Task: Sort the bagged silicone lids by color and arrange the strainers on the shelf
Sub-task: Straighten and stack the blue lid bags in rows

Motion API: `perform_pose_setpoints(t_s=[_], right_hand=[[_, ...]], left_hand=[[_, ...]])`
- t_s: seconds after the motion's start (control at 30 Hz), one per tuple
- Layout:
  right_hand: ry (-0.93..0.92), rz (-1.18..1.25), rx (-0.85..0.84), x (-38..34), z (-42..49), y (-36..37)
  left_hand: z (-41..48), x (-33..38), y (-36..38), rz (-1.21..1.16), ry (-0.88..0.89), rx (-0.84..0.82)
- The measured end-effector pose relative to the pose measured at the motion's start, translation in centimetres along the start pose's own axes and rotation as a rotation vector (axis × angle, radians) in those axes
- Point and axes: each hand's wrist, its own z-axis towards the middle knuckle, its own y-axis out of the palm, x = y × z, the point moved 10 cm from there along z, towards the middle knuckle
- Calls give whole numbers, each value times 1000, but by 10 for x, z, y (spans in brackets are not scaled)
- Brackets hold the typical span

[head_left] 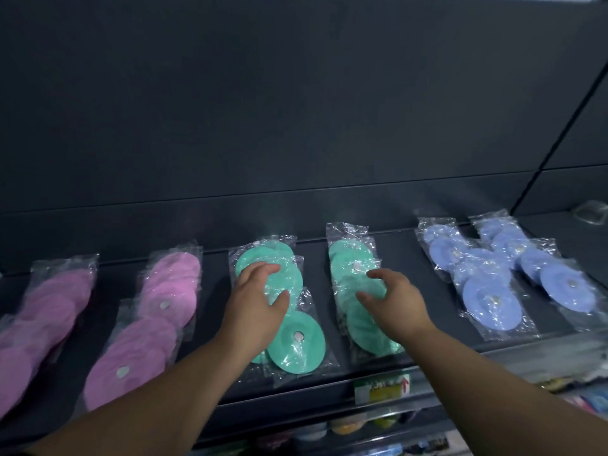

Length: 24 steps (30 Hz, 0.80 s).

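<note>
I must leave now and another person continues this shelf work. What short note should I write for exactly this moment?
Left hand: open, fingers spread over the left row of green lids, gripping nothing.
Right hand: open, over the right green row.
On the shelf: pink lids on the left, green in the middle, blue lids on the right, two rows each.
Done: colors look sorted.
Left: tidy the rows, probably. No strainers in view, so arrange them.

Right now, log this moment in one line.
left hand: over left green lids | right hand: over right green lids | both open
</note>
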Motion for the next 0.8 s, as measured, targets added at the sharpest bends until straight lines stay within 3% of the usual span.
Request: perform_pose_setpoints(t_s=[0.37, 0.8], right_hand=[[132, -86, 164, 122, 14, -115], [-47, -283, 67, 286, 89, -247]], left_hand=[[19, 111, 116, 24, 167, -197], [17, 288, 338, 39, 178, -302]])
